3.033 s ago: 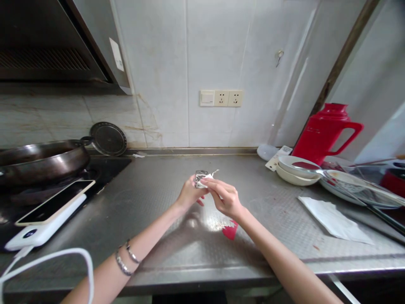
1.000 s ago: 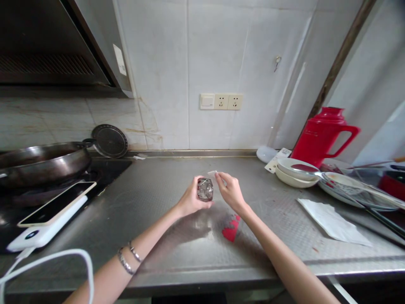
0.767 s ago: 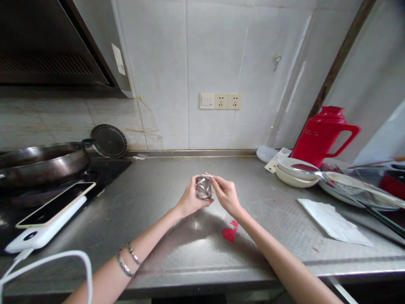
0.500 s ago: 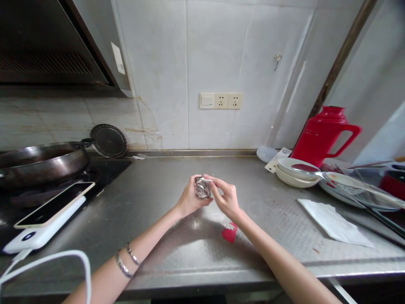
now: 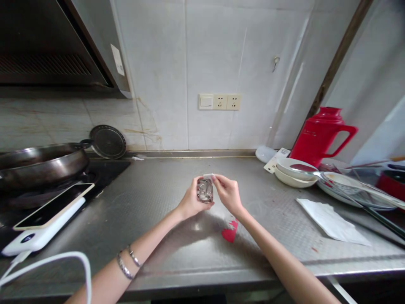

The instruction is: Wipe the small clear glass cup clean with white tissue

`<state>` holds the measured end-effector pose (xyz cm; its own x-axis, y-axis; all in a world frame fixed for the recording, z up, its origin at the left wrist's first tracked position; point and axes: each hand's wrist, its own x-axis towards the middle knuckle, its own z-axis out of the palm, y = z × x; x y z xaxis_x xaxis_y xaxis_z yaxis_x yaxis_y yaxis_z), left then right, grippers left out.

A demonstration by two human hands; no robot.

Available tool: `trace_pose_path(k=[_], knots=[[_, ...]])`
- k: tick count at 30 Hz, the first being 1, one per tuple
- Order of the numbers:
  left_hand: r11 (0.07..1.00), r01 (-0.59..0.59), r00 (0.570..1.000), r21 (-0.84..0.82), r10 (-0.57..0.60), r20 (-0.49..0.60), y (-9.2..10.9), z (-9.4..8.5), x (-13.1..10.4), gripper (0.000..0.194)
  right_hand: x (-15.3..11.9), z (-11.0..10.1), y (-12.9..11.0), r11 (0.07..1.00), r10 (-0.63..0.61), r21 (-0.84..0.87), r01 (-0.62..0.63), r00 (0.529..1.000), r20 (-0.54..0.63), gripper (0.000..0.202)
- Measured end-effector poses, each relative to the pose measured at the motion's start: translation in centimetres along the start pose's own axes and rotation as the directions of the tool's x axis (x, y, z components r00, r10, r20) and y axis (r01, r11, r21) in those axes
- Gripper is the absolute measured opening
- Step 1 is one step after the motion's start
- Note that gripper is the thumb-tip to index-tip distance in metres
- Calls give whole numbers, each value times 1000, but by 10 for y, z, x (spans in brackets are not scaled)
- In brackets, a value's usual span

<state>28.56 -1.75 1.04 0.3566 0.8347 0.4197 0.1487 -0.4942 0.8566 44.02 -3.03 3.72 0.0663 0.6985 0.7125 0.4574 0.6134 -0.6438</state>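
Observation:
Above the middle of the steel counter (image 5: 152, 190), my left hand (image 5: 189, 203) is wrapped round a small, shiny, see-through container (image 5: 205, 192), whose top faces me. It looks like a squarish glass, though its exact kind is unclear. My right hand (image 5: 230, 195) pinches a thin white strip (image 5: 208, 175) at the container's far rim, thumb and fingertips pressed together. Whether the strip is joined to the rim is hard to tell. Below my hands, a torn red scrap (image 5: 229, 234) lies on the counter.
On the left are a pan (image 5: 44, 162) on the stove, a phone (image 5: 55, 206) on a white power bank (image 5: 44, 234) and its cable (image 5: 71, 254). To the right stand a red thermos (image 5: 319, 137), stacked bowls (image 5: 294, 179), a plate (image 5: 340, 196) and a white paper sheet (image 5: 332, 223).
The container is tipped a little more toward me, so more of its inside shows. My right fingertips and the white strip have shifted slightly up at the rim.

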Motion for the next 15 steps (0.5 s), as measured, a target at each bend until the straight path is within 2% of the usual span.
trace_pose_path(k=[5, 9, 12, 15], knots=[[999, -35, 999, 18, 35, -21, 0, -1, 2, 80, -10, 4, -6, 998, -43, 41, 42, 999, 28, 25], [999, -41, 997, 25, 43, -58, -1, -3, 4, 77, -13, 0, -10, 988, -150, 45, 149, 988, 21, 25], [999, -33, 997, 20, 34, -63, -4, -4, 4, 76, -9, -8, -13, 972, -232, 57, 228, 969, 80, 24], [998, -37, 998, 43, 39, -47, -5, -3, 4, 76, -1, -16, -15, 980, -198, 6, 198, 978, 62, 22]])
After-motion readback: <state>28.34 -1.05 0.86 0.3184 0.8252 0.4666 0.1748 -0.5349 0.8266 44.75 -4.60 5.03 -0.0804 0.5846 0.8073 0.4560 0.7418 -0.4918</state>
